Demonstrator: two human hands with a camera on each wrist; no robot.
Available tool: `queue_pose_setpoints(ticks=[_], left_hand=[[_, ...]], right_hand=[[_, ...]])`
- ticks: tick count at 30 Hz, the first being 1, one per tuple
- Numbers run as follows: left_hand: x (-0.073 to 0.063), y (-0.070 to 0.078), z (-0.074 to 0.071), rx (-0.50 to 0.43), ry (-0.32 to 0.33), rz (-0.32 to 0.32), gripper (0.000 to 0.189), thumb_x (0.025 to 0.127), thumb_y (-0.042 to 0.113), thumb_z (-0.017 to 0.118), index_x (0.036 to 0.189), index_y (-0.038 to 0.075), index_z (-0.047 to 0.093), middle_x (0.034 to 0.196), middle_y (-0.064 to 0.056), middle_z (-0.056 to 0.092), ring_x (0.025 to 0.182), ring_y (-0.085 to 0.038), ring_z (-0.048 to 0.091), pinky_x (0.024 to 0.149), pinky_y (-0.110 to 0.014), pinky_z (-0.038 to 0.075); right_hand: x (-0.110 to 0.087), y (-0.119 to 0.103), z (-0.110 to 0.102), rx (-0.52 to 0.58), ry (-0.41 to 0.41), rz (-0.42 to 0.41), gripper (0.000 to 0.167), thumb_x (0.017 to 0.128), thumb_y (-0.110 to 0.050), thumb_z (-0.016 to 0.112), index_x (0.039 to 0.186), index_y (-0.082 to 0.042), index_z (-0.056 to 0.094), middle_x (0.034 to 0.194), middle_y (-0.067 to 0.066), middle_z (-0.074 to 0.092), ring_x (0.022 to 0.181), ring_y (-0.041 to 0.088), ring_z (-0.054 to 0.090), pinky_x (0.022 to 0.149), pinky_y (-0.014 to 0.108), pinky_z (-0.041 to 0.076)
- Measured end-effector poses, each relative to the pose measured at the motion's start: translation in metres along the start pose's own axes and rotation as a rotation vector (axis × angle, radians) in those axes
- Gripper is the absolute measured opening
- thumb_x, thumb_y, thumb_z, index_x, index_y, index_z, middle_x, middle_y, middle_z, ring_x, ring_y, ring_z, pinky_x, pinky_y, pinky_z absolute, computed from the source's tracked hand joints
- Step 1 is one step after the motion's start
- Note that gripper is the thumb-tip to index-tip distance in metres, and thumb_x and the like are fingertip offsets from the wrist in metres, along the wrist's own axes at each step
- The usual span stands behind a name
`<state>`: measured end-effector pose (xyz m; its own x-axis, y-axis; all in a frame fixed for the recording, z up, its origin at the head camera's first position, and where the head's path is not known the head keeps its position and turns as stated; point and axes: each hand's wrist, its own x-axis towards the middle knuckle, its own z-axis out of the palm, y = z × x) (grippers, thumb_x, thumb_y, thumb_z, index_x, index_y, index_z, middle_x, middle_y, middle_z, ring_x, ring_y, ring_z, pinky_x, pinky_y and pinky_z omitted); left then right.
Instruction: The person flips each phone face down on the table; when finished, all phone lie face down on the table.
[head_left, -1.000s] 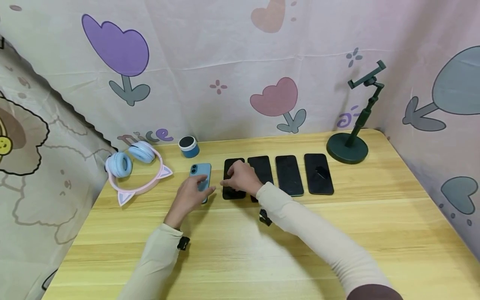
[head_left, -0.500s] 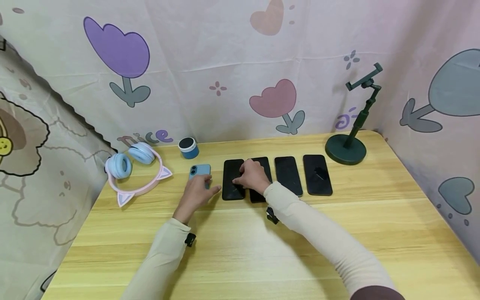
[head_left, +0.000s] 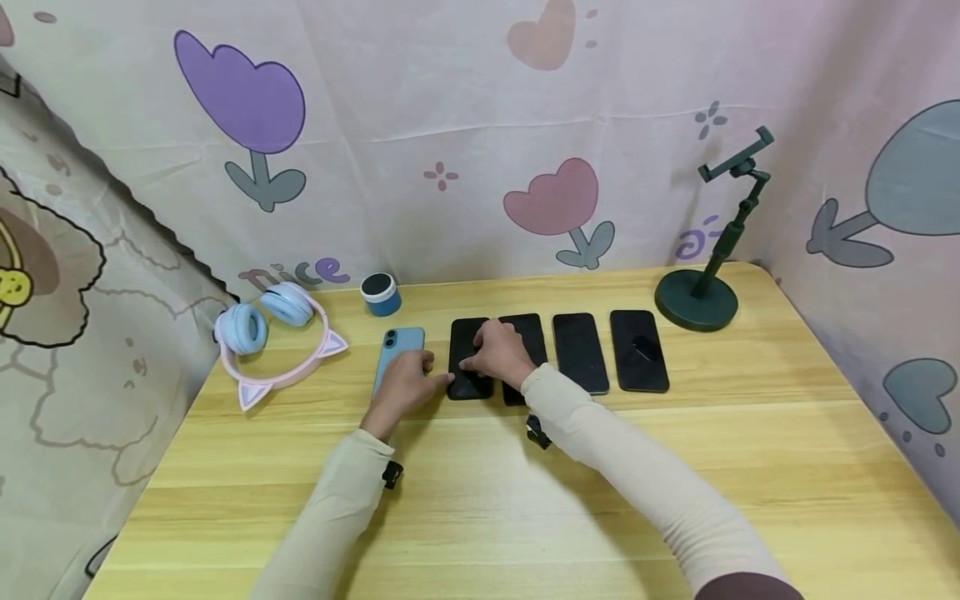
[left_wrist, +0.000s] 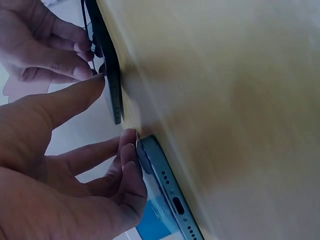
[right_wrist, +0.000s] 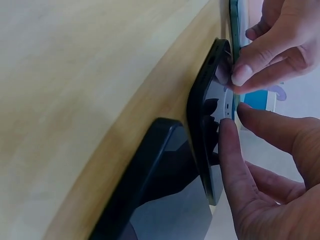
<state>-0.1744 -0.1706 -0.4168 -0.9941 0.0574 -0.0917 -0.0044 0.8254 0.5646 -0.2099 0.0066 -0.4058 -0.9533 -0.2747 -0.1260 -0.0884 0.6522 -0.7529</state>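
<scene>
My left hand [head_left: 405, 385] lies over the lower part of a light blue phone [head_left: 406, 338], which is face down with its cameras at the top. In the left wrist view its bent fingers are right at the phone's edge, and its thumb [left_wrist: 75, 102] stretches to the black phone [left_wrist: 113, 87] beside it. My right hand [head_left: 502, 354] reaches over the second black phone [head_left: 534, 335] to the leftmost black phone [head_left: 467, 385]. In the right wrist view its thumb and forefinger [right_wrist: 232, 155] come close together at that phone's screen, with a small gap between the tips.
Two more black phones [head_left: 579, 354] [head_left: 637, 350] lie to the right. A green phone stand [head_left: 697, 298] stands at the back right. Cat-ear headphones [head_left: 288, 375] and a small blue jar [head_left: 383, 302] are at the back left. A patterned cloth hangs behind the wooden table [head_left: 480, 517].
My left hand has shifted right across the blue phone, with its thumb now at the black phone's edge. My right hand has moved slightly right and back over the leftmost black phone.
</scene>
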Motion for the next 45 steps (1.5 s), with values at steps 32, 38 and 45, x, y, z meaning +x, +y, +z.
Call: queue_pose_setpoints(ticks=[32, 38, 45], left_hand=[[0.002, 0.013, 0.007, -0.004, -0.027, -0.050, 0.043, 0.090, 0.025, 0.079, 0.122, -0.002, 0.068, 0.108, -0.012, 0.064, 0.093, -0.026, 0.052, 0.085, -0.042, 0.047], [0.002, 0.013, 0.008, -0.010, -0.033, -0.061, 0.049, 0.091, 0.024, 0.079, 0.129, -0.003, 0.065, 0.117, -0.015, 0.066, 0.097, -0.027, 0.054, 0.088, -0.042, 0.049], [0.004, 0.015, 0.010, -0.022, -0.034, -0.072, 0.046, 0.091, 0.024, 0.079, 0.128, -0.002, 0.067, 0.113, -0.013, 0.067, 0.098, -0.027, 0.055, 0.088, -0.042, 0.049]], right_hand=[[0.000, 0.009, -0.016, -0.024, 0.032, 0.048, 0.044, 0.084, -0.016, 0.085, 0.119, 0.005, 0.069, 0.112, 0.018, 0.071, 0.067, 0.013, 0.070, 0.079, 0.036, 0.060], [0.002, 0.014, -0.019, -0.067, 0.027, 0.007, 0.041, 0.085, -0.016, 0.085, 0.059, -0.006, 0.055, 0.052, 0.000, 0.049, 0.043, 0.011, 0.042, 0.048, 0.026, 0.031], [0.002, 0.013, -0.017, -0.084, 0.032, 0.018, 0.028, 0.083, -0.017, 0.086, 0.068, -0.006, 0.065, 0.060, -0.001, 0.055, 0.052, 0.013, 0.052, 0.052, 0.026, 0.040]])
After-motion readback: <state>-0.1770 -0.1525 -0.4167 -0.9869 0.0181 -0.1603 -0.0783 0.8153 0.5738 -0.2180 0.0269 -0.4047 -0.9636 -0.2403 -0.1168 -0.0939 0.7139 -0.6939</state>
